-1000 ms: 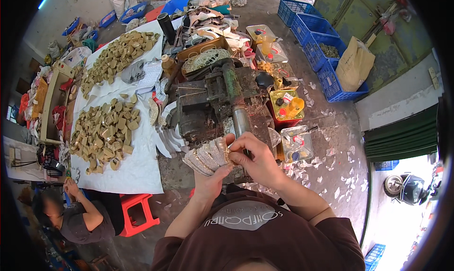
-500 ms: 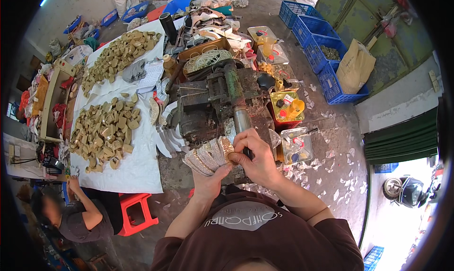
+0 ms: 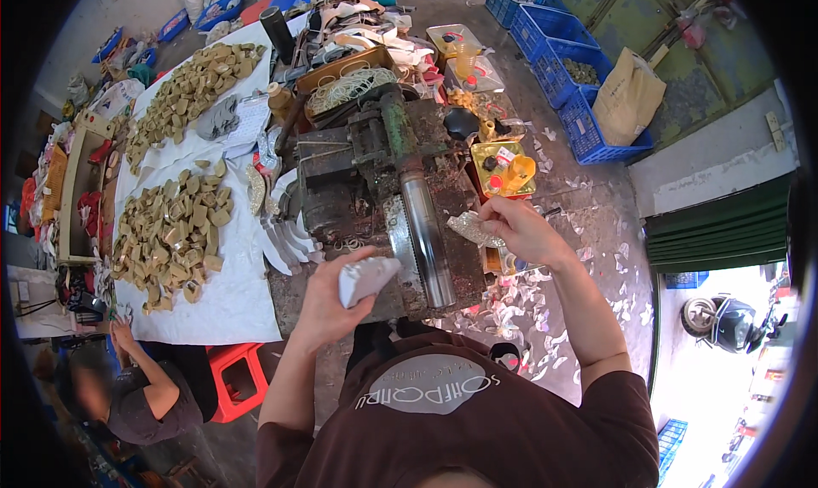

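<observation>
My left hand (image 3: 334, 296) is closed around a stack of strips (image 3: 366, 281) just left of the machine's roller, its pale grey-white side facing up. To the right of the roller, my right hand (image 3: 527, 232) pinches a curved, glittery silver-gold strip (image 3: 470, 229) near the bench's right edge. Between my hands a bare, shiny steel roller (image 3: 429, 245) sticks out toward me from the greasy machine (image 3: 349, 181). A toothed metal disc (image 3: 402, 232) stands along the roller's left side.
Heaps of small tan blocks (image 3: 175, 232) cover a white sheet (image 3: 247, 305) at left. A co-worker (image 3: 158, 394) sits beside a red stool (image 3: 236, 381). A yellow tin tray (image 3: 504, 171) holds bottles at right; blue crates (image 3: 596, 134) stand behind. Scraps litter the floor.
My hands have moved apart: the left hand carried the stack leftward off the roller, and the right moved rightward to a glittery strip. The view shifted slightly.
</observation>
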`<action>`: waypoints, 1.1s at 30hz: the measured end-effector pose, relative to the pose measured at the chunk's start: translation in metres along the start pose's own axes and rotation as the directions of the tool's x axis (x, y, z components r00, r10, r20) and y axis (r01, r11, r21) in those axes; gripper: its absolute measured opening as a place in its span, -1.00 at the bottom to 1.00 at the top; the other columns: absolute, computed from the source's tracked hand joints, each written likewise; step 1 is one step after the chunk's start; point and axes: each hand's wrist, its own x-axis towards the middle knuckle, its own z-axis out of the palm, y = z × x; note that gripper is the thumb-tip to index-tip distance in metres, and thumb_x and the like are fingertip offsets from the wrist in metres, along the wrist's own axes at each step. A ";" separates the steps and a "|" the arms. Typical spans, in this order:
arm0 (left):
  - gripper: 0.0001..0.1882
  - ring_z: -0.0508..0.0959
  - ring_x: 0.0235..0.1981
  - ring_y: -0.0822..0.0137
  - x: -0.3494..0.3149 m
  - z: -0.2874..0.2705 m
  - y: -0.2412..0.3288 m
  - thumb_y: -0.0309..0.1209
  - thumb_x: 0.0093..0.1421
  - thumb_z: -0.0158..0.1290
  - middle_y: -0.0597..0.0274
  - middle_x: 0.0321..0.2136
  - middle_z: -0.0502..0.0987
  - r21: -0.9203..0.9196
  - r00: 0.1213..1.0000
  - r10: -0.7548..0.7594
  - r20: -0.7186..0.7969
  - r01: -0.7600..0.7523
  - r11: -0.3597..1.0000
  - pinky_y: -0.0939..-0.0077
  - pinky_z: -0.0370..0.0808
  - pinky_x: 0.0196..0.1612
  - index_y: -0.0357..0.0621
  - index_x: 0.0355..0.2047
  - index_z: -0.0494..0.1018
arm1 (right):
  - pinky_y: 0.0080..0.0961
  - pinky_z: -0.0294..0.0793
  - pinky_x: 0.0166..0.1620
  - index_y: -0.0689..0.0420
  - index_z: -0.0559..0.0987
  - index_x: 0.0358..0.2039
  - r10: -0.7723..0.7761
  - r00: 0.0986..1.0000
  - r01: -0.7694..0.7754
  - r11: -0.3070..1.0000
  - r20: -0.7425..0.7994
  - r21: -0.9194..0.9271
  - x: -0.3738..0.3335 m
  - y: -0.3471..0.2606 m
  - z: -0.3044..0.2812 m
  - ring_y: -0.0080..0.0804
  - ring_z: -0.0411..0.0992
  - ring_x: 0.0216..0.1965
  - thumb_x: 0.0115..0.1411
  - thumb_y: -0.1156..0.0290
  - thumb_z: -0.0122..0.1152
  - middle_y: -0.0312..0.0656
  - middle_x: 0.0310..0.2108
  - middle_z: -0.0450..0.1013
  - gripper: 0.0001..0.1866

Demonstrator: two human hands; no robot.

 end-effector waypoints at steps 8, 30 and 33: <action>-0.29 0.38 0.08 -0.02 0.016 0.019 0.001 -0.45 -0.19 0.17 0.02 0.16 0.22 0.103 0.947 0.175 0.270 -0.209 0.972 0.26 0.28 0.16 -0.21 0.08 0.32 | -0.24 0.35 -0.17 0.15 0.49 -0.33 -0.149 0.989 0.147 0.970 0.001 -0.192 0.013 -0.013 0.036 -0.12 0.45 -0.32 0.08 0.43 0.16 -0.12 -0.44 0.48 -0.86; -0.45 0.47 -0.04 0.35 -0.087 0.020 -0.154 -0.53 -0.24 0.20 0.26 0.09 0.35 0.754 0.944 -0.169 0.285 -0.112 0.647 0.33 0.33 -0.09 -0.01 -0.12 0.47 | -0.65 0.37 -0.15 0.28 0.42 -0.01 0.095 0.934 0.054 0.916 -0.344 0.399 -0.003 0.021 0.052 -0.60 0.35 -0.30 0.20 0.62 0.10 -0.28 -0.29 0.41 -0.68; -0.48 0.48 -0.05 0.24 -0.087 0.004 -0.136 -0.50 -0.23 0.22 0.21 0.08 0.35 0.722 0.959 -0.157 0.237 -0.065 0.689 0.26 0.34 -0.05 -0.02 -0.14 0.48 | -0.65 0.37 -0.16 0.29 0.42 -0.01 0.116 0.914 0.048 0.921 -0.389 0.387 -0.007 0.011 0.042 -0.61 0.36 -0.29 0.21 0.61 0.10 -0.28 -0.30 0.42 -0.68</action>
